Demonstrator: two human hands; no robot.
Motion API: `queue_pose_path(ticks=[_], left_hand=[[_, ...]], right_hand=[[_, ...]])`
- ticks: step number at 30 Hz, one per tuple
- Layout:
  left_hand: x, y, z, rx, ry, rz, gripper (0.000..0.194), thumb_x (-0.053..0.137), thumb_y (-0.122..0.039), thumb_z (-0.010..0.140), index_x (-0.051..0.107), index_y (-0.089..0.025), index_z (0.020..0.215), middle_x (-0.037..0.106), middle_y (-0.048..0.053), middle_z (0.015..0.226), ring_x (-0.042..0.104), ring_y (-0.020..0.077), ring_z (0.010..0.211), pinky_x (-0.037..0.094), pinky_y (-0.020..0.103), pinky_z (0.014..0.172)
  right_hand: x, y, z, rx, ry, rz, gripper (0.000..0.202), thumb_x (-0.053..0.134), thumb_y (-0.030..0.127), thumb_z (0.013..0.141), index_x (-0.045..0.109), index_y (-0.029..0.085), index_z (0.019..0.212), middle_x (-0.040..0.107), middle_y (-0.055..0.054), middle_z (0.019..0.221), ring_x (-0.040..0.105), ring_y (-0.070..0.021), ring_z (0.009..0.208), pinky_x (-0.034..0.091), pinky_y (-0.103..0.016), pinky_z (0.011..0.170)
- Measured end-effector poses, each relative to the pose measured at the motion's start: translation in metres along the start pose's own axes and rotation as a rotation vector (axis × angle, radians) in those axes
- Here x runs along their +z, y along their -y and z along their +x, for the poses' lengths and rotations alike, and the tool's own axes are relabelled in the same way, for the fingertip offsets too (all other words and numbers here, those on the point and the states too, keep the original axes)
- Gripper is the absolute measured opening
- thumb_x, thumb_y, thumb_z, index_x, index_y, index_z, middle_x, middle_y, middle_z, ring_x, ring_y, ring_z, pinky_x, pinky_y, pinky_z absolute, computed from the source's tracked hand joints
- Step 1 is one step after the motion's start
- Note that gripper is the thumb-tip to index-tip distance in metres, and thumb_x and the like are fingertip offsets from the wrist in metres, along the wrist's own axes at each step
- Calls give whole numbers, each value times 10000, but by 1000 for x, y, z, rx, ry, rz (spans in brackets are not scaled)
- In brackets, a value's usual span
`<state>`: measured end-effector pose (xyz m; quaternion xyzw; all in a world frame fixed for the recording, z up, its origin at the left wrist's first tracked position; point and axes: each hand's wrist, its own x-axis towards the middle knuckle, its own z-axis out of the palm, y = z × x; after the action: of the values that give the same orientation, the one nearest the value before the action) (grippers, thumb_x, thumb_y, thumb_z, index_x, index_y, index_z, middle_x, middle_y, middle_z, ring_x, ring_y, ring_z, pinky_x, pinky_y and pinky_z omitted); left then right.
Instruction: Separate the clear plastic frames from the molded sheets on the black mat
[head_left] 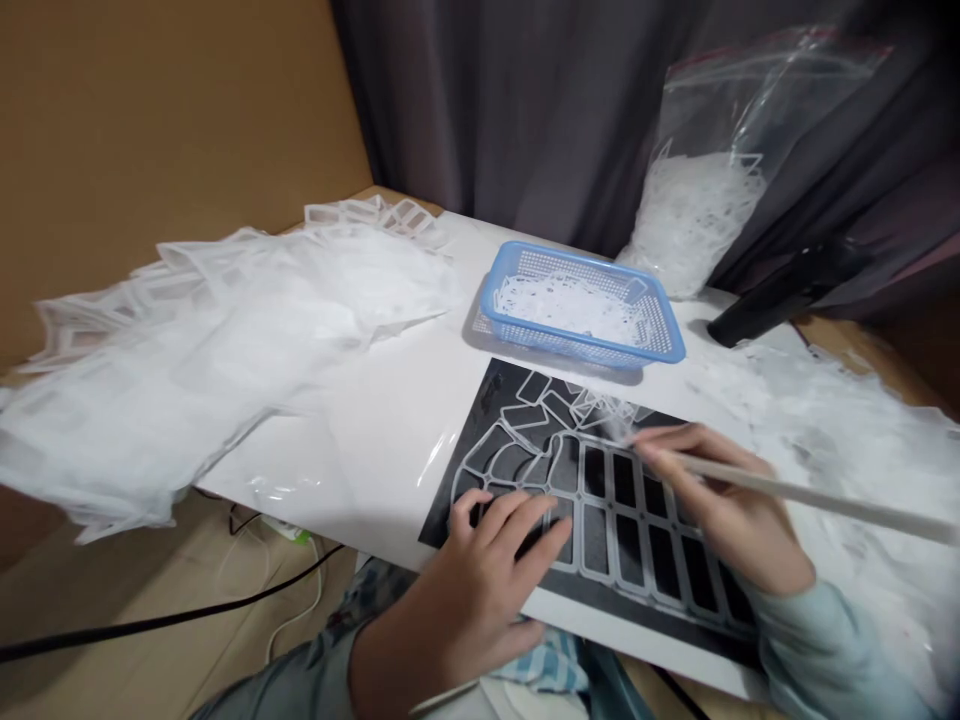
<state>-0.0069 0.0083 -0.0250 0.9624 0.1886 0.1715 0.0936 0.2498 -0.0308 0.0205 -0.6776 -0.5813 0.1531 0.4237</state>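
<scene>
Right fingers: closed together on a long, thin, pale stick-like tool [810,497], gripped near its working end; the right hand [720,505] is over the mat's right half, and the tip is too blurred to read.
Left fingers: spread apart, pinching nothing, the left hand [476,580] resting over the near left part of the sheet.
Sheet: a whitish, translucent lattice sheet with rectangular openings [577,540], lying on the mat beneath both hands; its far left edge looks bowed and uneven.
Handling: the thin strips would likely bend easily, so flat, even pressure from the left fingertips close to the tool, with a low, light tip, should keep them from stretching.
Mat: black, flat, rectangular mat [486,395] on a white tabletop [379,425].
Loose outlines: small white rectangular frames [604,408] tangled at the mat's far edge; best kept away from the tip to avoid snagging.
Basket: blue-rimmed plastic mesh basket [673,348] beyond the mat, holding similar white pieces.
Far right: clear zip bag of white pieces [697,225].
Sides: broad heap of whitish windowed sheets [255,340] left; whitish translucent pile [840,430] right.
</scene>
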Motion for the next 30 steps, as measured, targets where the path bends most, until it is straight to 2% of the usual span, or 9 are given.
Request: queue_pose_path(ticks=[2, 3, 5, 7, 14, 19, 25, 27, 30], left_hand=[[-1, 3, -6, 79, -47, -17, 408, 661, -366, 889, 576, -245, 1269, 598, 32, 1262, 481, 199, 1151, 264, 389, 947], [-1, 5, -9, 118, -76, -12, 321, 651, -313, 908, 606, -251, 1220, 623, 17, 1197, 500, 180, 1100, 283, 373, 932], [1, 7, -13, 185, -129, 8, 242, 626, -234, 936, 630, -232, 1178, 650, 0, 1103, 516, 150, 1026, 315, 349, 899], [3, 9, -14, 229, -164, 23, 233, 608, -193, 949, 629, -200, 1182, 661, -2, 1079, 520, 132, 1000, 336, 336, 871], [3, 11, -13, 247, -196, -22, 207, 583, -127, 945, 617, -128, 1149, 687, 13, 1042, 559, 113, 955, 371, 332, 840], [2, 11, -15, 232, -213, -41, 228, 597, -112, 933, 615, -122, 1160, 710, 15, 1046, 574, 125, 978, 368, 356, 862], [1, 10, -14, 219, -246, -56, 230, 617, -95, 915, 620, -112, 1144, 716, 26, 1031, 566, 138, 944, 359, 362, 834], [1, 10, -14, 213, -233, -27, 241, 626, -109, 914, 623, -118, 1155, 715, 22, 1025, 559, 139, 935, 351, 364, 826], [2, 11, -15, 216, -205, 15, 254, 633, -123, 909, 629, -114, 1163, 708, 23, 1031, 552, 150, 950, 342, 380, 831]], right_hand=[[9, 5, -10, 31, 297, 74, 164, 660, 339, 898, 693, 207, 806, 740, -36, 920, 701, -184, 863, 541, -289, 769], [13, 8, -14, 42, 400, 113, 178, 645, 336, 911, 684, 207, 795, 736, -34, 905, 693, -176, 857, 532, -283, 772], [21, 12, -22, 57, 527, 175, 193, 623, 323, 929, 672, 205, 783, 728, -31, 871, 676, -162, 838, 514, -274, 761], [27, 15, -28, 50, 575, 201, 185, 621, 306, 932, 667, 204, 784, 724, -30, 859, 661, -157, 829, 497, -274, 749], [33, 17, -33, -131, 582, 140, 176, 610, 259, 942, 648, 202, 780, 702, -15, 812, 619, -153, 767, 442, -333, 767], [33, 19, -35, -227, 556, 65, 180, 592, 264, 954, 639, 210, 788, 686, -24, 814, 614, -163, 757, 453, -326, 711], [37, 22, -52, -348, 479, -78, 93, 561, 207, 969, 632, 223, 910, 692, -30, 913, 590, -171, 780, 438, -331, 700], [40, 21, -61, -342, 411, -99, 67, 578, 186, 957, 627, 224, 931, 694, -34, 931, 583, -175, 779, 431, -337, 704], [44, 19, -73, -250, 314, -45, 72, 615, 161, 930, 619, 230, 911, 693, -30, 960, 596, -179, 814, 444, -334, 734]])
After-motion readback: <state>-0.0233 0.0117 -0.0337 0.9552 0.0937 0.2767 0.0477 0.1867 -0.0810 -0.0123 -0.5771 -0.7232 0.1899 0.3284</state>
